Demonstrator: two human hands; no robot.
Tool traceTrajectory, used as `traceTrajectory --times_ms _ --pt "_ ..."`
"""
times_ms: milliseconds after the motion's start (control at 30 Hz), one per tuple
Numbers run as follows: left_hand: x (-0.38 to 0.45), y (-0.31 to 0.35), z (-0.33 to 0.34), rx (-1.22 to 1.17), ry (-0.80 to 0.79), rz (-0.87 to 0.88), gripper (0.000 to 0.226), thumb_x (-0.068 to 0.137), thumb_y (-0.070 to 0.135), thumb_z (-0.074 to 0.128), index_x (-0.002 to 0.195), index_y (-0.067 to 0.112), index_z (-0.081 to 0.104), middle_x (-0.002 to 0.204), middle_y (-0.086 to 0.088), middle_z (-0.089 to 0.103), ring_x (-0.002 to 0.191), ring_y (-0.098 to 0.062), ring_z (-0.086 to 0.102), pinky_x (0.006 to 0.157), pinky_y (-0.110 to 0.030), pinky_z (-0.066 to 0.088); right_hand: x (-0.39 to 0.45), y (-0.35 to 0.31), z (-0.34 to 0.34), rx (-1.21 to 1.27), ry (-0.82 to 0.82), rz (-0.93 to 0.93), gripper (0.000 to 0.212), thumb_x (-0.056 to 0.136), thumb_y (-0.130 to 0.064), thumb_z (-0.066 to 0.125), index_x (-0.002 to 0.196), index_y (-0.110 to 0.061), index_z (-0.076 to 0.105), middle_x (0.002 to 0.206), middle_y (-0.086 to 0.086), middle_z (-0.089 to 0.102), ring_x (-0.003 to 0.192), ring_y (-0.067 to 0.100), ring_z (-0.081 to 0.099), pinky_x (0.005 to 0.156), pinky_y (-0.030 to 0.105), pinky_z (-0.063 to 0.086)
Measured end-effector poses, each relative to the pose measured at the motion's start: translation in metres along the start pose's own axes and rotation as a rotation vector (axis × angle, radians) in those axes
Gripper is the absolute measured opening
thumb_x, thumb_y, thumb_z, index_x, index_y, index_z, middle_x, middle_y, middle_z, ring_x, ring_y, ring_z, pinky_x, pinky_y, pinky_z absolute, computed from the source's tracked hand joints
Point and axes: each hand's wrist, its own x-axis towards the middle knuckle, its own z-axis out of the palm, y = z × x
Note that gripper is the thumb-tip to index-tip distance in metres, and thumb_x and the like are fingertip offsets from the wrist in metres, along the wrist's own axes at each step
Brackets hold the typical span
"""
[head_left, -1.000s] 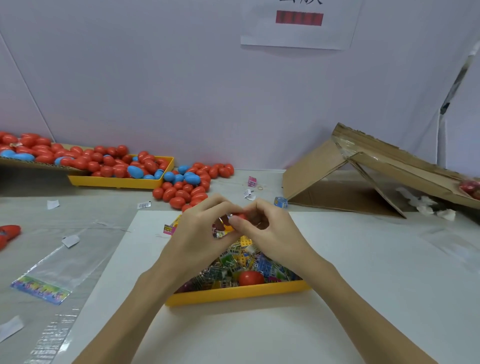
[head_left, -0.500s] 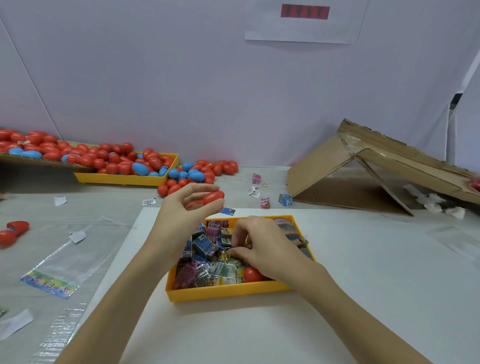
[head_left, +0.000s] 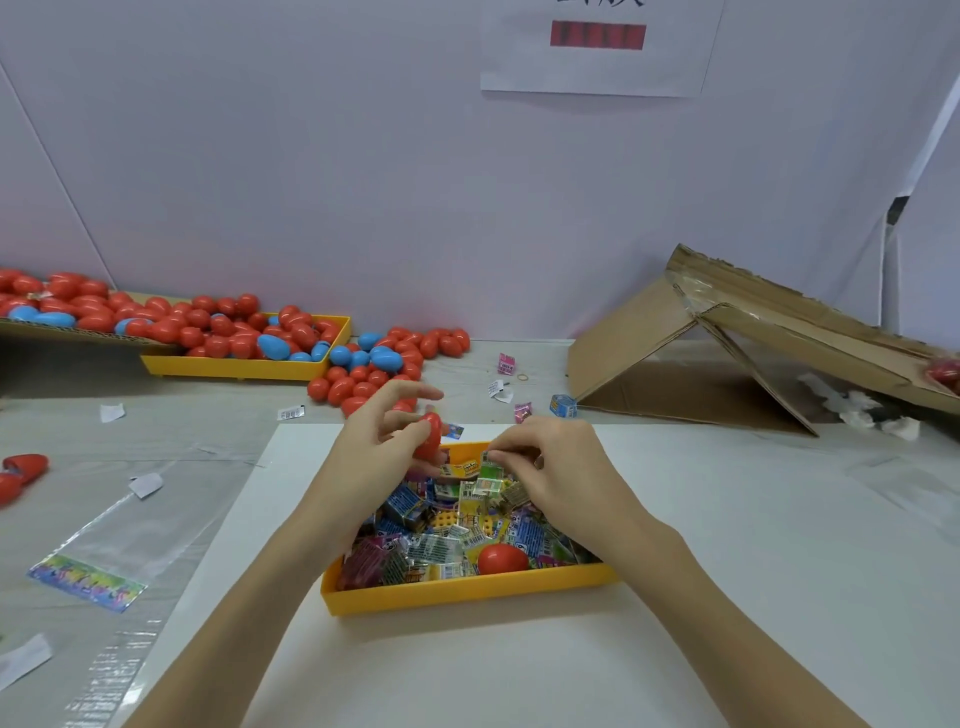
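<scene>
Your left hand (head_left: 374, 447) grips a red egg (head_left: 430, 435) between the thumb and the curled lower fingers. The index finger is stretched out above it and touches nothing. The egg is in the air, just over the far left corner of the tray (head_left: 467, 592). Your right hand (head_left: 556, 467) pinches a small packet (head_left: 491, 470) with thumb and fingertips. The packet is lifted a little above the heap (head_left: 447, 540) in the tray and is just beside the egg.

The step, as I judge it, is to put this packet into the egg. I cannot tell if the shell is open on the packet's side, because your fingers cover it. Turn the opening toward your right hand before you bring the packet in. Hold the egg by its sides, so that no finger blocks the mouth. Check that you pinch only one packet; the wrappers look shiny and probably slide on each other. Work above the tray, so a dropped packet falls back into the heap.

A second egg (head_left: 501, 558) lies near the front rim of the tray. Far to the left stands a far tray (head_left: 234, 366), with a pile (head_left: 374, 369) of red and blue eggs beside it.
</scene>
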Motion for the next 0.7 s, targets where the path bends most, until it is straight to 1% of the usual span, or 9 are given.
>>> traceTrajectory --times_ms 67,133,200,267,300,367,467,600,700 --pt "-0.001 0.001 0.002 0.04 -0.024 0.025 0.041 0.108 0.007 0.041 0.1 0.029 0.075 0.093 -0.001 0.075 0.076 -0.018 0.073 0.063 -0.024 0.057 -0.001 0.0 -0.001 0.077 0.038 0.029 0.013 0.099 -0.024 0.069 0.101 -0.018 0.081 0.091 -0.008 0.075 0.085 0.006 0.065 0.074 0.012 0.049" --pt "-0.001 0.002 0.003 0.019 -0.043 0.024 0.044 0.109 0.009 0.041 0.091 0.025 0.079 0.094 -0.004 0.073 0.074 -0.019 0.068 0.061 -0.025 0.055 -0.001 0.001 -0.003 0.169 0.052 0.062 0.011 0.099 -0.026 0.07 0.095 -0.02 0.078 0.084 -0.011 0.072 0.082 0.004 0.065 0.07 0.012 0.049" --pt "-0.002 0.002 0.006 0.0 -0.095 0.017 0.026 0.105 0.032 0.056 0.093 0.024 0.078 0.093 -0.005 0.072 0.073 -0.019 0.067 0.064 -0.026 0.054 -0.001 0.001 -0.004 0.233 0.041 0.073 0.01 0.098 -0.028 0.07 0.091 -0.025 0.076 0.079 -0.014 0.07 0.081 0.002 0.065 0.069 0.011 0.048" --pt "-0.004 0.0 0.007 0.083 -0.169 0.036 0.027 0.087 0.053 0.07 0.096 0.029 0.076 0.09 -0.001 0.072 0.072 -0.014 0.07 0.067 -0.024 0.055 -0.002 0.001 -0.006 0.254 0.021 0.068 0.009 0.098 -0.028 0.07 0.091 -0.027 0.075 0.078 -0.015 0.069 0.08 0.002 0.065 0.069 0.013 0.049" --pt "-0.005 -0.002 0.009 0.144 -0.202 0.056 0.026 0.082 0.054 0.074 0.094 0.032 0.075 0.089 0.003 0.072 0.072 -0.01 0.071 0.066 -0.022 0.055 -0.002 0.001 -0.006 0.26 0.009 0.065 0.009 0.098 -0.028 0.07 0.092 -0.025 0.076 0.078 -0.014 0.07 0.079 0.003 0.065 0.07 0.014 0.049" --pt "-0.006 -0.004 0.012 0.234 -0.235 0.121 0.013 0.084 0.042 0.08 0.09 0.034 0.071 0.087 0.012 0.072 0.074 -0.008 0.072 0.063 -0.019 0.055 -0.003 0.0 -0.006 0.29 -0.001 0.062 0.011 0.098 -0.03 0.07 0.092 -0.023 0.077 0.078 -0.012 0.071 0.078 0.003 0.066 0.069 0.015 0.05" --pt "-0.005 -0.006 0.011 0.214 -0.173 0.131 0.011 0.09 0.027 0.079 0.087 0.031 0.069 0.085 0.01 0.07 0.069 -0.012 0.073 0.059 -0.02 0.055 -0.003 -0.002 -0.006 0.361 0.013 0.082 0.012 0.098 -0.032 0.07 0.091 -0.025 0.076 0.077 -0.012 0.072 0.077 0.004 0.068 0.07 0.017 0.052" --pt "-0.007 -0.006 0.012 0.146 -0.07 0.137 0.014 0.086 0.038 0.079 0.089 0.027 0.07 0.083 0.0 0.071 0.066 -0.018 0.072 0.059 -0.024 0.057 -0.005 -0.007 -0.004 0.666 -0.016 0.24 0.015 0.097 -0.035 0.07 0.106 -0.023 0.075 0.091 -0.007 0.078 0.085 0.007 0.073 0.073 0.022 0.058" --pt "-0.008 -0.006 0.015 0.149 -0.084 0.172 0.022 0.083 0.043 0.077 0.088 0.023 0.069 0.078 0.001 0.069 0.062 -0.014 0.069 0.059 -0.023 0.056 -0.007 -0.011 0.0 0.767 -0.001 0.289 0.014 0.094 -0.029 0.075 0.103 -0.018 0.078 0.094 -0.003 0.079 0.091 0.009 0.073 0.077 0.023 0.059"
